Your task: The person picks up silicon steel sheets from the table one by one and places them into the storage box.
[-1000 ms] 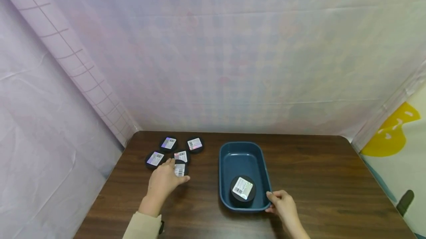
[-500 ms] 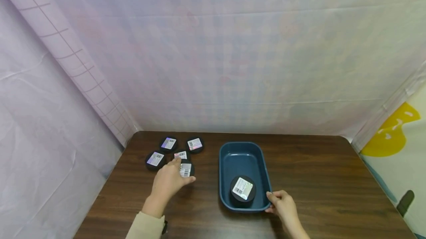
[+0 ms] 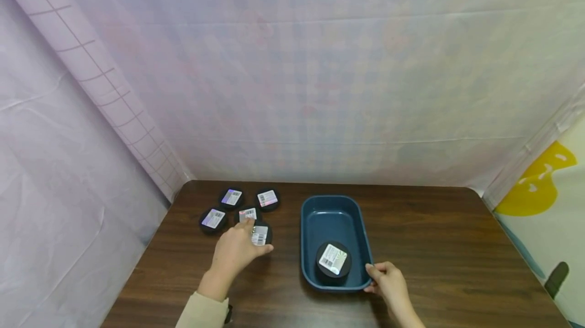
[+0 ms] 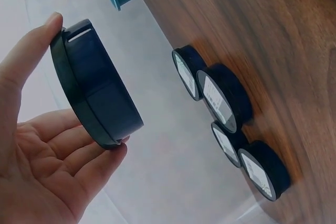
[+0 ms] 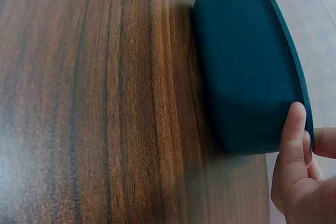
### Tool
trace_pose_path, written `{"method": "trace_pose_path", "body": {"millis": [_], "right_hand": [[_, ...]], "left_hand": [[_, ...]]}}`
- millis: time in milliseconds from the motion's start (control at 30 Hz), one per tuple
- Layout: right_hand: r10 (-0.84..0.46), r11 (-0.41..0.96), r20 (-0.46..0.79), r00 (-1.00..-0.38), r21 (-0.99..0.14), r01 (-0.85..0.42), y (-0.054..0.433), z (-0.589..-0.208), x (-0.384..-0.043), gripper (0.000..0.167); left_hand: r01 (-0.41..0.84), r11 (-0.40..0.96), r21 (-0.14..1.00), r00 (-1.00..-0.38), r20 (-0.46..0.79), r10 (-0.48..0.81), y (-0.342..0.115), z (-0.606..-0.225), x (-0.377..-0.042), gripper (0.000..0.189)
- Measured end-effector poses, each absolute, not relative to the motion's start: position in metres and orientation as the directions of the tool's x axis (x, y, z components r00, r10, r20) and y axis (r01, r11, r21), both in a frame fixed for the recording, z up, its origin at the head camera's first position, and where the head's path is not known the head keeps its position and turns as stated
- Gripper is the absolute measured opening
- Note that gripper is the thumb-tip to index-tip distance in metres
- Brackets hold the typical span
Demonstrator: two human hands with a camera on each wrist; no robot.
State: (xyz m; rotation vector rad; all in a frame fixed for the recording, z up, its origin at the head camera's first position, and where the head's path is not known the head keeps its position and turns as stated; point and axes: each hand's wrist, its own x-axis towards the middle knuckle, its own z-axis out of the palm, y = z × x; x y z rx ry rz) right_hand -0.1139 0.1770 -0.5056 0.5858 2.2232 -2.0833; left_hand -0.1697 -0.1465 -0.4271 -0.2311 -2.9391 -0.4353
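My left hand grips a round black container by its lid edge, thumb on one side and fingertips on the other. In the left wrist view it hangs clear of the wooden table. A white barcode label shows on its top in the head view. My right hand pinches the near right corner of a blue rectangular tray, thumb over the rim and fingers against the outer wall. Inside the tray's near end sits another black container with a white and green label.
Several more labelled black containers stand in a cluster at the table's back left, just beyond my left hand. The dark wooden table ends at a pale patterned curtain behind. Another curtain hangs along the left.
My left hand has moved a little to the right with the black container, away from the cluster. My right hand and the tray have stayed in place.
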Motion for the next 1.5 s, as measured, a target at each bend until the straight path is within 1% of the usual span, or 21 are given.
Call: {"method": "trace_pose_path", "body": {"millis": [233, 567, 1233, 1500], "right_hand": [[0.242, 0.027, -0.278, -0.929, -0.956, 0.293, 0.177, -0.506, -0.113, 0.023], [0.241, 0.023, -0.280, -0.929, -0.956, 0.294, 0.177, -0.507, -0.112, 0.022], [0.240, 0.024, -0.284, -0.928, -0.954, 0.299, 0.177, -0.507, -0.113, 0.023], [0.242, 0.032, -0.277, -0.930, -0.956, 0.293, 0.177, -0.505, -0.114, 0.023]], "left_hand": [[0.199, 0.941, 0.275, -0.972, 0.178, 0.153, -0.144, -0.426, -0.169, 0.086], [0.265, 0.914, 0.308, -0.964, 0.097, 0.246, -0.139, -0.428, -0.168, 0.087], [0.343, 0.886, 0.313, -0.939, 0.138, 0.315, -0.125, -0.432, -0.167, 0.090], [0.363, 0.873, 0.325, -0.932, 0.119, 0.343, -0.117, -0.432, -0.165, 0.090]]}}
